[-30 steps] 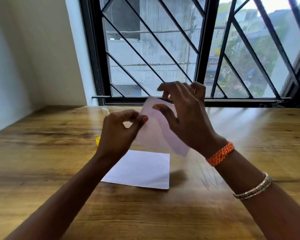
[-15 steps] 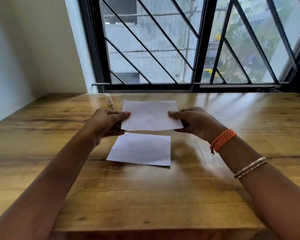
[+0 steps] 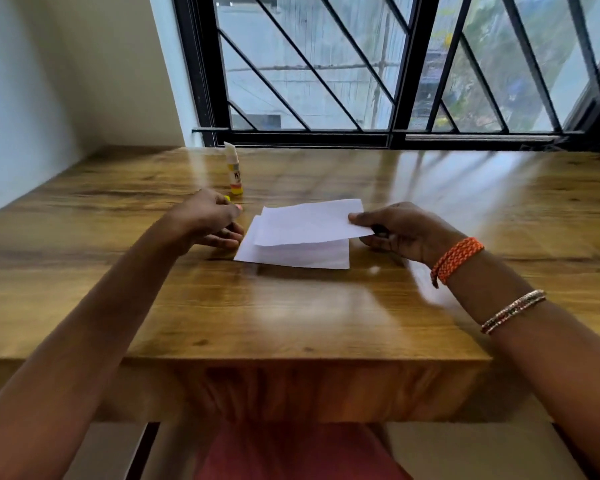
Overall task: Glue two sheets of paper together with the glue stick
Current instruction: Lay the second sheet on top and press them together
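The right hand [image 3: 400, 232] pinches the upper sheet [image 3: 309, 221] over the lower sheet [image 3: 302, 256], not yet pressed flat. The left hand [image 3: 208, 220] hangs loose, empty, left of it; the glue stick [image 3: 234, 174] stands uncapped beyond.

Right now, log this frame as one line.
right hand: pinching upper sheet | lower sheet: flat on table | left hand: off paper | glue stick: upright, untouched

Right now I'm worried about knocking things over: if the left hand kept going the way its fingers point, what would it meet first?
Probably the lower sheet lying flat just beyond the left hand; the glue stick stands clear, farther back.
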Demonstrator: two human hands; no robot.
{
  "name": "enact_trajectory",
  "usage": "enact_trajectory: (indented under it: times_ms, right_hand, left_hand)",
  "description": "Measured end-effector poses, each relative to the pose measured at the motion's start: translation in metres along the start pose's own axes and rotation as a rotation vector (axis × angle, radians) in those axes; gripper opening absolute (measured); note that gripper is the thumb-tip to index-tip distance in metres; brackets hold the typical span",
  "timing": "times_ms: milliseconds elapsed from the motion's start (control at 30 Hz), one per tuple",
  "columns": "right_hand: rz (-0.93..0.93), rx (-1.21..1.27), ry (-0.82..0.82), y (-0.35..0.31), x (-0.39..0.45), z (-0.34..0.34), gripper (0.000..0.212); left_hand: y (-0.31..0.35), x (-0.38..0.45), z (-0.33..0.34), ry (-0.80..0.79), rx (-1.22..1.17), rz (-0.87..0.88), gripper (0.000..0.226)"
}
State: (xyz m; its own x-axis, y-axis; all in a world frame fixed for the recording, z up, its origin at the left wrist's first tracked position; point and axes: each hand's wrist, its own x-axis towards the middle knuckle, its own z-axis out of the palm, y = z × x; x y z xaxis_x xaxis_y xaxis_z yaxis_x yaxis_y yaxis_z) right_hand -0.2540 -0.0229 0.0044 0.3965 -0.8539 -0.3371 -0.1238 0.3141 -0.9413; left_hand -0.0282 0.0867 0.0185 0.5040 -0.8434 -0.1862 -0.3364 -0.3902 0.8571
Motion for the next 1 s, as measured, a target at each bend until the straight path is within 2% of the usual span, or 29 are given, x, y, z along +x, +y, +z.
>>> enact_trajectory:
  times_ms: [67,200,400,767,1000]
  right_hand:
    - [-0.016,-0.024,0.015,-0.001,-0.002,0.002,0.034]
    - [-0.014,-0.026,-0.002,0.002,-0.004,0.004,0.016]
    - [0.010,-0.022,-0.032,0.007,-0.005,0.009,0.013]
    - [-0.047,-0.040,-0.012,0.004,-0.008,0.016,0.015]
    - [-0.043,-0.039,0.019,0.003,-0.011,0.017,0.030]
  left_hand:
    - [0.004,-0.004,0.002,-0.009,0.005,-0.006,0.019]
    - [0.006,-0.009,0.002,-0.027,0.018,-0.020,0.019]
    - [-0.001,-0.012,-0.003,-0.065,-0.042,-0.061,0.021]
    - [0.002,-0.008,-0.002,-0.030,-0.044,-0.074,0.018]
    - [0.001,-0.006,0.000,-0.013,-0.044,-0.076,0.018]
